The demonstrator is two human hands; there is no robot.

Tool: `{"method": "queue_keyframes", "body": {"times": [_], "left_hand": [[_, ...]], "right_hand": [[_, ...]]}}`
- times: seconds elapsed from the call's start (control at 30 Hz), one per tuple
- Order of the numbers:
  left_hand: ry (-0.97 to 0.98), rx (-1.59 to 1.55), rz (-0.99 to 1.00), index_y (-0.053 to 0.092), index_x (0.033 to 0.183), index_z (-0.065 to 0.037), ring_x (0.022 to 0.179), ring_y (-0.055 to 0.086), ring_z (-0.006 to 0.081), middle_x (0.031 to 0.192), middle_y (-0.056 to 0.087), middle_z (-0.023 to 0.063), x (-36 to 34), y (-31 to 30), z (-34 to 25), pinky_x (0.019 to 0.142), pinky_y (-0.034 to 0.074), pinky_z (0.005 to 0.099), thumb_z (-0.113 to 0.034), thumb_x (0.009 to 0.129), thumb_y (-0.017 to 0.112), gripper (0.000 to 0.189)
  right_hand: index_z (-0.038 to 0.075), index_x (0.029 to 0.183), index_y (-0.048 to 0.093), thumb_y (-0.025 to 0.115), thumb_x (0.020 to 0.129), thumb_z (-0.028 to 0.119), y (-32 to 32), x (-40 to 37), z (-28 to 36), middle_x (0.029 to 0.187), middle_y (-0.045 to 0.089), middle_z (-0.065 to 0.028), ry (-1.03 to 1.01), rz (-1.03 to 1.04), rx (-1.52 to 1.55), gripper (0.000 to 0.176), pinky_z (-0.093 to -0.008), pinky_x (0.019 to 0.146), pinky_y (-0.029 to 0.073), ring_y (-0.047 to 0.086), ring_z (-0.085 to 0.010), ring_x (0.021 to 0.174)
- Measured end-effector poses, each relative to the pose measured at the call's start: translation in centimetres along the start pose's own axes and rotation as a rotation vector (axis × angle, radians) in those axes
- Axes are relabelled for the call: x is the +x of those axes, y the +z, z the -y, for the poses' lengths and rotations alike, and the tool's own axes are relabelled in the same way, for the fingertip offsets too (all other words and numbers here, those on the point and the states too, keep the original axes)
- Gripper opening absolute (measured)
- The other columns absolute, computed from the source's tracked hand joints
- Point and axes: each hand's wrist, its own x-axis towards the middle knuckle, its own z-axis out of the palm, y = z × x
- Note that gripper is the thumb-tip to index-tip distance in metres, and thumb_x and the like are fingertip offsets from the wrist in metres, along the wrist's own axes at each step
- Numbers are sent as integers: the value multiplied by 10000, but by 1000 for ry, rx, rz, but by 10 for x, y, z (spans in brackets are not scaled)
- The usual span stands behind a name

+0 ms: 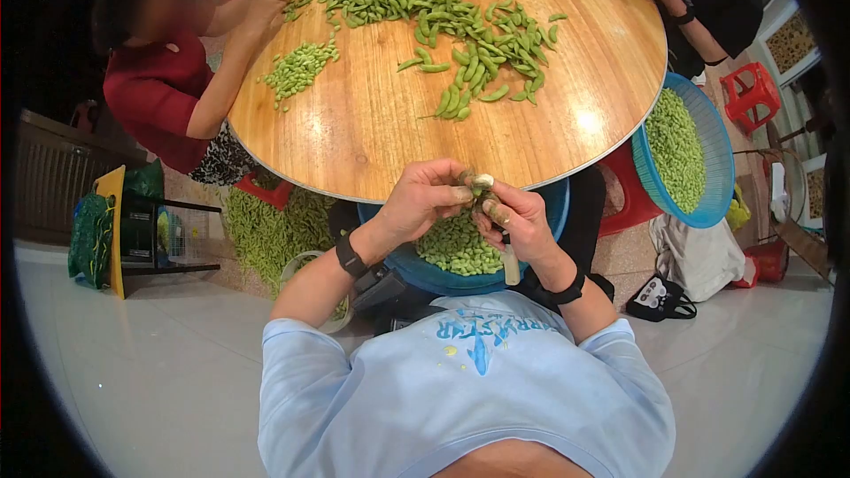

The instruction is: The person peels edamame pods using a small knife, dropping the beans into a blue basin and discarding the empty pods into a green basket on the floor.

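Note:
Both my hands meet just past the near edge of the round wooden table point(354, 142), above a blue basin point(398, 267) of shelled green beans point(460, 246). My left hand point(430, 199) is closed, its fingertips pinching something small and pale green at the meeting point. My right hand point(515, 221) is closed too, with its thumb and fingers around a dark green pod that is mostly hidden. A pale strip hangs below the right hand. Green pods point(482, 57) are spread over the table ahead.
A person in red point(168, 80) sits at the left, near a small bean pile point(301, 69). Another person in black point(722, 0) is at the upper right. A blue basket point(724, 168) of beans, red stools point(751, 96) and floor pods point(266, 235) surround the table.

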Motion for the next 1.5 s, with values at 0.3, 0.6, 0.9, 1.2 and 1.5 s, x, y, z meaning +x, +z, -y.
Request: {"method": "queue_keyframes", "body": {"times": [0.3, 0.6, 0.9, 1.2, 1.5], "left_hand": [[-32, 156, -69, 590, 910, -13, 540, 436, 62, 716, 526, -15, 7, 12, 9, 481, 337, 211, -53, 842, 606, 81], [65, 1266, -17, 624, 842, 21, 682, 611, 245, 775, 631, 99, -51, -3, -31, 623, 478, 358, -116, 824, 621, 139], [477, 1587, -235, 623, 843, 14, 801, 587, 384, 804, 598, 203, -4, -22, -68, 707, 473, 454, -120, 832, 584, 140], [474, 1619, -435, 563, 791, 53, 835, 580, 409, 831, 581, 240, 90, -36, -45, 724, 472, 492, -57, 752, 586, 119], [276, 685, -190, 644, 971, 14, 603, 538, 89, 741, 634, 27, 42, 8, -43, 530, 422, 238, -89, 837, 654, 169]], "right_hand": [[-45, 1221, 530, 571, 855, -52, 1, -2, -7, 840, 625, -84, -342, -165, -651, 368, -294, 634, 501, 594, -138, 696], [-23, 1072, 570, 641, 833, 7, -15, -11, -10, 666, 582, -79, -327, -165, -715, 251, -266, 517, 439, 557, -137, 554], [-13, 1091, 567, 614, 861, 50, -2, -14, -5, 692, 565, -102, -230, -84, -763, 242, -282, 549, 440, 554, -155, 584], [-23, 1184, 509, 452, 956, 110, -8, -21, -1, 699, 521, -15, -7, -206, -282, 270, -206, 484, 371, 457, -65, 546], [10, 1294, 456, 420, 983, 161, -6, 11, 15, 786, 517, -46, -77, -269, 25, 347, -210, 442, 392, 476, -85, 571]]}}
